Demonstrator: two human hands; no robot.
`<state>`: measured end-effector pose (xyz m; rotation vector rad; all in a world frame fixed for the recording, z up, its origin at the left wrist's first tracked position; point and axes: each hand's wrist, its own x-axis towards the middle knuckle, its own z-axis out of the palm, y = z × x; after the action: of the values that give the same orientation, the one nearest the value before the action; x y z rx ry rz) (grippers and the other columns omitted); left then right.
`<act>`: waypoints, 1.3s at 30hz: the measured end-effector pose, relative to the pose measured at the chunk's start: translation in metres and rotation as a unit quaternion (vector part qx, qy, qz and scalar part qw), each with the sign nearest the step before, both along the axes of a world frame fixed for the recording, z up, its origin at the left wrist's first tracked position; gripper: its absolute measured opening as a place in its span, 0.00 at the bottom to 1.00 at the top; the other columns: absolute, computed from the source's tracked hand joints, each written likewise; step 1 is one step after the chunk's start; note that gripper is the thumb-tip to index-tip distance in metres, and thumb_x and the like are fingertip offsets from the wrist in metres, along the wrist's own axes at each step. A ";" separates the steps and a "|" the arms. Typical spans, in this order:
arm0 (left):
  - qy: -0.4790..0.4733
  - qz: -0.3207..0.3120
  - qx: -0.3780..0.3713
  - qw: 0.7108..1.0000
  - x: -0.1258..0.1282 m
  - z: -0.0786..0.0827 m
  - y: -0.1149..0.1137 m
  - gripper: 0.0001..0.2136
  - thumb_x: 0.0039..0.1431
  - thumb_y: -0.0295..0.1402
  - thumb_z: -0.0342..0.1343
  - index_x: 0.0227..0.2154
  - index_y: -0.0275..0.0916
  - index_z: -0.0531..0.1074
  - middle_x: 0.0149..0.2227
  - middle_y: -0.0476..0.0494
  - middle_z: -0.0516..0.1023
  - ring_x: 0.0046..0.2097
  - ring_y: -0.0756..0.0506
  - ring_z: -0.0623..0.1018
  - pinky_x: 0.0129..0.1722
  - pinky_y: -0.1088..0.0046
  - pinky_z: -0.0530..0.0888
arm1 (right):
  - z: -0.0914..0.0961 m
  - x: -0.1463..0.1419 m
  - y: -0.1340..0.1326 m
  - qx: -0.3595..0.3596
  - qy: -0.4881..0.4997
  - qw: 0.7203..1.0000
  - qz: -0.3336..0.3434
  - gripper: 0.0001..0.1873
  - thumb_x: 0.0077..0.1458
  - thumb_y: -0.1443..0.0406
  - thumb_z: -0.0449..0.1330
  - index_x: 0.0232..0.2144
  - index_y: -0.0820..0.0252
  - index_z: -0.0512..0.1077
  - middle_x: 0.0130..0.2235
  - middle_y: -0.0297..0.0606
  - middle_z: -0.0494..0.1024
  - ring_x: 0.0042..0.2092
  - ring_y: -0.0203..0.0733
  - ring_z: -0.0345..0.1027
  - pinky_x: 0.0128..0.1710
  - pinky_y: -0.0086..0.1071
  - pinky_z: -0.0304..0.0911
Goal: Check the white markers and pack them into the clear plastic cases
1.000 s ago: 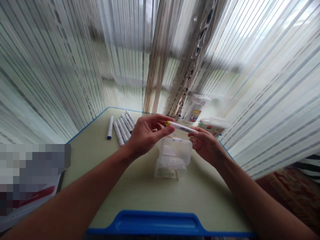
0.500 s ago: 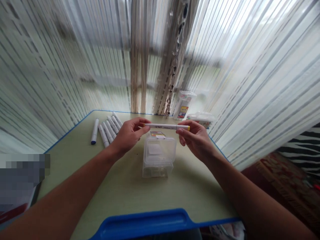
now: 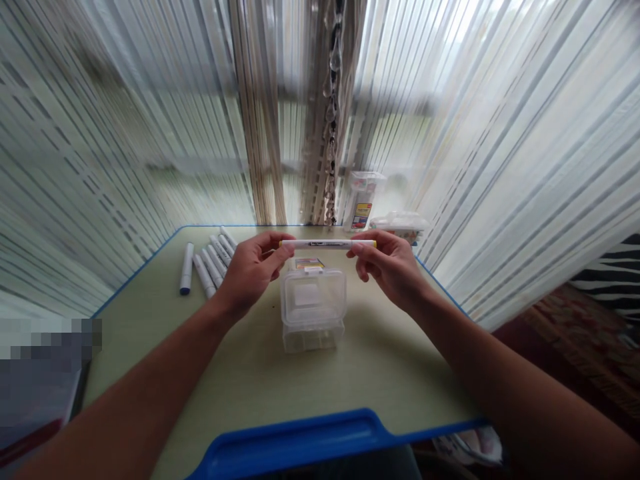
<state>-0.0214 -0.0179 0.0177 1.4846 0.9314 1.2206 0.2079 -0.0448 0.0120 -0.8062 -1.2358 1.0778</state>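
A white marker (image 3: 327, 244) with yellow ends lies level in the air, held at both ends. My left hand (image 3: 253, 270) pinches its left end between thumb and fingers. My right hand (image 3: 387, 263) pinches the right end the same way. Directly below the marker, on the pale green table (image 3: 250, 373), stands a clear plastic box (image 3: 313, 307) with its lid raised. A row of several white markers (image 3: 210, 263) lies on the table to the left of my left hand.
At the back right of the table stand an upright clear container with a coloured label (image 3: 364, 199) and a second clear box lying flat (image 3: 400, 223). Striped curtains (image 3: 150, 133) close in on three sides. A blue handle edge (image 3: 295, 440) runs along the near side.
The marker has turned from tilted to level, and my hands now grip it at opposite ends, a little higher above the box. The view has swung slightly.
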 end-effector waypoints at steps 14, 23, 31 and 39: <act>-0.004 -0.037 0.024 0.999 -0.001 -0.001 -0.001 0.14 0.49 0.37 0.66 0.37 0.34 0.78 0.27 0.47 0.77 0.27 0.53 0.71 0.26 0.78 0.66 | -0.002 -0.002 -0.001 -0.018 -0.030 0.999 -0.010 0.10 0.46 0.63 0.71 0.31 0.62 0.77 0.26 0.35 0.78 0.19 0.29 0.64 0.16 0.25 0.59; -0.004 -0.046 0.026 0.999 -0.001 -0.001 -0.001 0.17 0.49 0.38 0.66 0.39 0.32 0.78 0.33 0.43 0.81 0.31 0.50 0.76 0.31 0.76 0.71 | -0.002 -0.003 -0.002 -0.028 -0.030 0.999 -0.007 0.09 0.48 0.63 0.70 0.32 0.63 0.77 0.28 0.38 0.80 0.18 0.29 0.66 0.17 0.25 0.60; 0.021 -0.041 0.035 0.998 -0.001 -0.001 -0.001 0.16 0.52 0.38 0.64 0.40 0.32 0.77 0.34 0.41 0.81 0.32 0.49 0.77 0.31 0.75 0.72 | -0.003 -0.003 -0.002 -0.031 -0.042 0.999 0.003 0.10 0.48 0.64 0.70 0.34 0.63 0.78 0.30 0.40 0.81 0.19 0.29 0.66 0.17 0.25 0.61; 0.025 -0.039 0.029 0.999 -0.001 0.000 -0.001 0.16 0.52 0.38 0.64 0.40 0.32 0.77 0.31 0.44 0.80 0.30 0.51 0.75 0.28 0.77 0.69 | -0.002 -0.002 -0.003 -0.034 -0.048 0.998 0.004 0.10 0.49 0.63 0.70 0.34 0.63 0.78 0.29 0.40 0.81 0.19 0.30 0.67 0.17 0.25 0.62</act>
<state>-0.0220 -0.0194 0.0173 1.5890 0.8698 1.1671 0.2054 -0.0474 0.0099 -0.9145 -1.2903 1.1029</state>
